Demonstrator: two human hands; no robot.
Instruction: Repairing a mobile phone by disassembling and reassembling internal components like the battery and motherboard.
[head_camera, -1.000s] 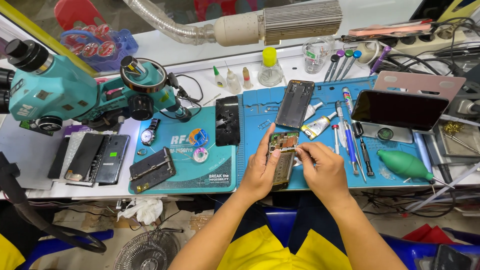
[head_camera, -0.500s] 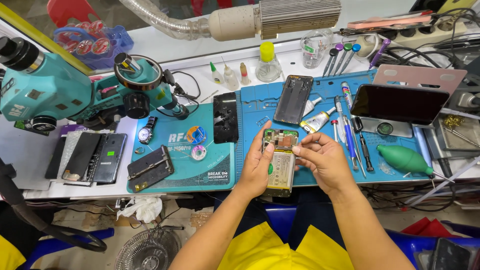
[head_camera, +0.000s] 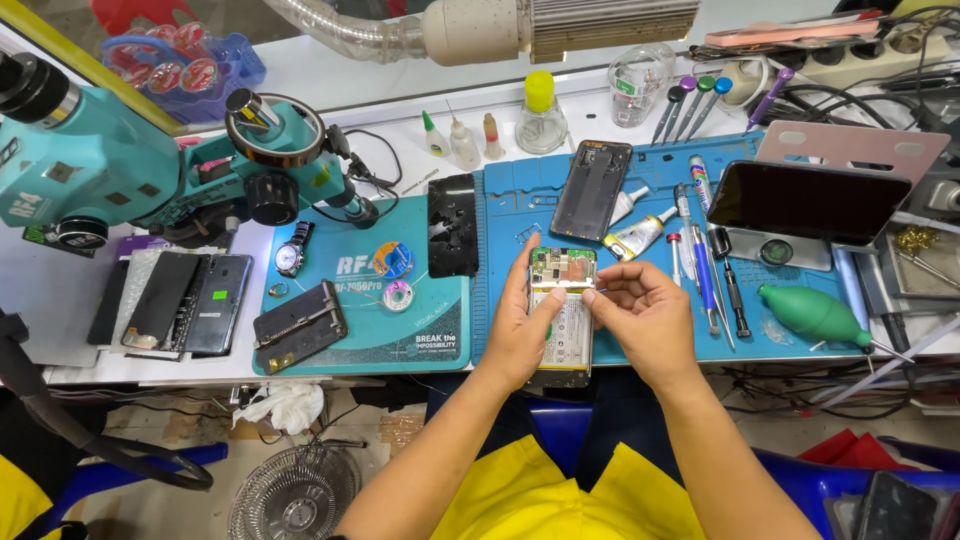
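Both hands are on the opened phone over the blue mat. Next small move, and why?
Probably ease the right hand's fingertips along the upper edge of the opened phone with its exposed circuit board and pale battery. The left hand already cradles its left side above the blue work mat, and the right pinches there.

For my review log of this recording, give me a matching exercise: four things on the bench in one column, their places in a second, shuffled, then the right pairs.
Things:
1. opened phone
2. wristwatch
3. green air blower
4. yellow-capped bottle

Places:
A. at the back of the bench, behind the blue mat
B. right end of the blue mat, beside the screwdrivers
C. held between the left hand and right hand
D. on the teal mat, below the microscope

Pairs: 1-C, 2-D, 3-B, 4-A
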